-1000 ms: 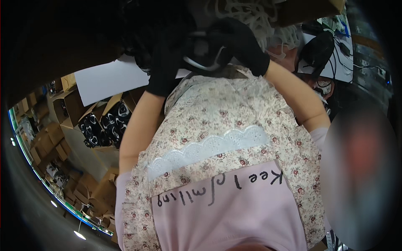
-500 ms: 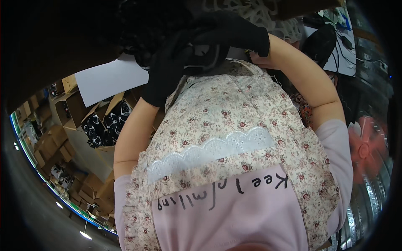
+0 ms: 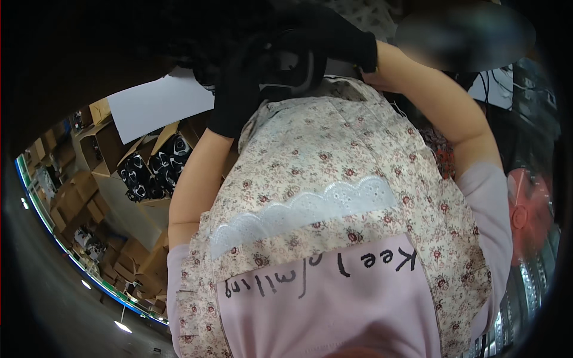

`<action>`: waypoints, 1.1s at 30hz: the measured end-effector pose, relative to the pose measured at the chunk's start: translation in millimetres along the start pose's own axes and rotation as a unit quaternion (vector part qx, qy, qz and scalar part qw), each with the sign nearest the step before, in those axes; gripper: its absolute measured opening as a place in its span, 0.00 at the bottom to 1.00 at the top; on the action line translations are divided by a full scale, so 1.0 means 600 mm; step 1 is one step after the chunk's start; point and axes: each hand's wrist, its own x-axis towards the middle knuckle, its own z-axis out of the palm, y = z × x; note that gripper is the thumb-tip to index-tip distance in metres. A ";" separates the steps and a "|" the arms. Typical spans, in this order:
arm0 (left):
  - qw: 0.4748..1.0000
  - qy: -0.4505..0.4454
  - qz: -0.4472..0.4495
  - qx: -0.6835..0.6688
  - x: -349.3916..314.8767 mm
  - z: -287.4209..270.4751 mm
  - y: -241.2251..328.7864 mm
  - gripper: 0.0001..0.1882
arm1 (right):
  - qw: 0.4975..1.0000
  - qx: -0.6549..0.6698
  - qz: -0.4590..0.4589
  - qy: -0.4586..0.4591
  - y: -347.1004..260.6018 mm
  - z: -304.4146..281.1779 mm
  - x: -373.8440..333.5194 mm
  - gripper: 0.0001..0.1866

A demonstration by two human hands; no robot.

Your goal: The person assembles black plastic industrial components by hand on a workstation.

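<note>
Beyond the apron (image 3: 334,143), at 12 o'clock, the black piece (image 3: 290,74) is seemingly held between left hand (image 3: 237,95) and right hand (image 3: 328,34), whose fingers' opening cannot be told in the dark, and could be dropped if either hold were loosened.

Through the far-off head camera, I see a big white sheet (image 3: 158,107) on the left. Near it I spot an open brown box (image 3: 107,142), and farther left there are lots of cardboard boxes (image 3: 74,196) in a messy bunch. I see some gray floor (image 3: 128,219) too. Low on the left, a hanging lamp (image 3: 123,326) shines white. Over on the right, I find a red fan (image 3: 520,218), a bit blurry. Below it are shiny metal strips (image 3: 507,322). Higher up, I see black cords (image 3: 486,86) by a pale flat top (image 3: 502,83).
</note>
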 end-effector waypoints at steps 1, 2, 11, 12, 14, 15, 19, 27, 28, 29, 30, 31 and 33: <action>1.000 0.001 0.004 0.003 0.007 -0.005 0.003 0.17 | 0.994 0.095 -0.013 0.043 0.019 0.009 0.000 0.21; 0.988 0.022 -0.098 -0.119 0.008 -0.012 0.016 0.18 | 0.978 0.189 -0.029 0.081 0.027 0.014 0.001 0.30; 0.942 0.022 -0.205 -0.265 -0.052 -0.026 0.078 0.26 | 0.965 0.238 0.107 0.010 0.020 0.027 -0.091 0.31; 0.941 0.024 -0.206 -0.268 -0.059 -0.029 0.074 0.26 | 0.966 0.236 0.108 0.008 0.023 0.027 -0.090 0.31; 0.956 -0.013 -0.183 -0.230 -0.076 -0.038 0.064 0.29 | 0.972 0.208 0.109 -0.009 0.031 0.029 -0.088 0.30; 0.955 -0.010 -0.185 -0.232 -0.080 -0.039 0.065 0.29 | 0.972 0.207 0.111 -0.013 0.032 0.032 -0.089 0.30; 0.845 0.054 -0.273 -0.456 -0.090 -0.043 0.086 0.33 | 0.948 0.287 0.136 -0.025 0.031 0.045 -0.081 0.30; 0.919 0.120 -0.261 -0.268 -0.158 -0.025 0.058 0.34 | 0.948 0.272 0.136 -0.096 0.032 0.105 -0.064 0.31; 0.918 0.130 -0.262 -0.267 -0.179 -0.018 0.037 0.34 | 0.954 0.260 0.117 -0.097 0.030 0.122 -0.063 0.32; 0.916 0.137 -0.271 -0.262 -0.197 -0.013 0.007 0.33 | 0.969 0.217 0.087 -0.081 0.051 0.145 -0.067 0.32; 0.914 0.141 -0.282 -0.255 -0.205 -0.015 -0.013 0.32 | 0.981 0.175 0.058 -0.063 0.074 0.164 -0.073 0.31; 0.914 0.142 -0.305 -0.225 -0.217 -0.022 -0.019 0.31 | 0.985 0.148 0.064 -0.056 0.084 0.169 -0.070 0.29; 0.948 0.094 -0.290 -0.095 -0.299 -0.030 -0.107 0.31 | 0.966 0.216 0.131 -0.048 0.118 0.159 -0.062 0.26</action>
